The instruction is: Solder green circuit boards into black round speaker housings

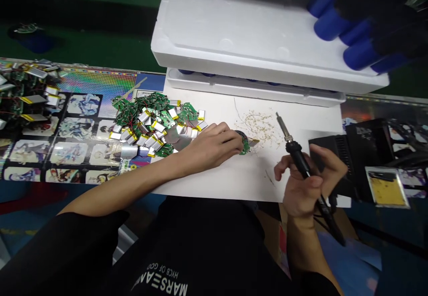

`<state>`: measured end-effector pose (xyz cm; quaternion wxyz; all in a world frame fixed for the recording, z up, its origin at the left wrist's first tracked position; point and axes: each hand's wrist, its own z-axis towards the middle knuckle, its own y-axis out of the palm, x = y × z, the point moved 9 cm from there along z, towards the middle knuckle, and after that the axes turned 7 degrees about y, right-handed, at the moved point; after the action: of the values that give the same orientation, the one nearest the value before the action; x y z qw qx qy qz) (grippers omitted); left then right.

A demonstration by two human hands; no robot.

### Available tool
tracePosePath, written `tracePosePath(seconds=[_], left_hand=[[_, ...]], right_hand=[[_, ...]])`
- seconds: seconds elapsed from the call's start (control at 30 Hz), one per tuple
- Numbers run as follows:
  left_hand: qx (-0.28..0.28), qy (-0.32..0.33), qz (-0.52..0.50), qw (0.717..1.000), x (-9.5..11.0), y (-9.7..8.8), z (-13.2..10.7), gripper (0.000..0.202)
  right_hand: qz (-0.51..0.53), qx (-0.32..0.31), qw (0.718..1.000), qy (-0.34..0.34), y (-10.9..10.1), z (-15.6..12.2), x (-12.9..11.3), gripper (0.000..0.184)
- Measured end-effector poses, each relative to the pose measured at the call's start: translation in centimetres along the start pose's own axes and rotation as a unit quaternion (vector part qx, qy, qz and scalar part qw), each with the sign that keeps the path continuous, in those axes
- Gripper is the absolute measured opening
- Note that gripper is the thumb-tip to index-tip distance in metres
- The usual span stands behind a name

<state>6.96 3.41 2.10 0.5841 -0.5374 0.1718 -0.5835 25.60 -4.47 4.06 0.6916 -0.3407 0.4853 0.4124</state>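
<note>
My left hand [214, 146] lies on a white sheet [240, 175], fingers curled around a small round green circuit board [245, 145] that it presses down. My right hand [306, 182] grips a black soldering iron [296, 151], tip pointing up and away, a short way right of the board. A pile of green circuit boards with silver batteries [150, 124] lies just left of my left hand. Bits of solder and wire scraps [259, 124] are scattered beyond the board.
White foam trays [254, 46] are stacked at the back of the sheet, with blue cylinders [347, 33] at the upper right. A black soldering station [361, 153] and a yellow sponge tray [388, 189] stand at right. More boards [26, 86] lie far left on picture-covered sheets.
</note>
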Motion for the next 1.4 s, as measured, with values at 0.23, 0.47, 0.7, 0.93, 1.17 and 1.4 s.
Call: tracePosePath(seconds=[0.23,0.47,0.7,0.93,1.17,1.4], left_hand=[[0.004,-0.033,-0.006,0.999,0.3,0.1,0.1,0.023],[0.011,-0.042,0.013,0.999,0.6,0.1,0.3,0.024],[0.014,-0.038,0.016,0.999,0.7,0.1,0.3,0.022],[0.025,-0.029,0.034,0.999,0.8,-0.1,0.3,0.021],[0.020,-0.038,0.041,0.998,0.9,-0.1,0.3,0.021],[0.012,-0.038,0.044,0.998,0.9,0.0,0.3,0.021]], right_hand=[[-0.069,0.030,0.997,-0.006,-3.5,-0.6,0.0,0.016],[-0.183,-0.031,0.981,-0.047,-4.4,-2.4,-0.1,0.013],[-0.209,-0.068,0.969,-0.113,-2.3,-1.6,-1.8,0.012],[-0.198,-0.097,0.967,-0.127,-1.4,-1.2,-2.1,0.018],[-0.209,-0.109,0.962,-0.139,-1.1,-1.3,-2.4,0.018],[-0.235,-0.110,0.956,-0.134,-1.0,-1.2,-2.7,0.012]])
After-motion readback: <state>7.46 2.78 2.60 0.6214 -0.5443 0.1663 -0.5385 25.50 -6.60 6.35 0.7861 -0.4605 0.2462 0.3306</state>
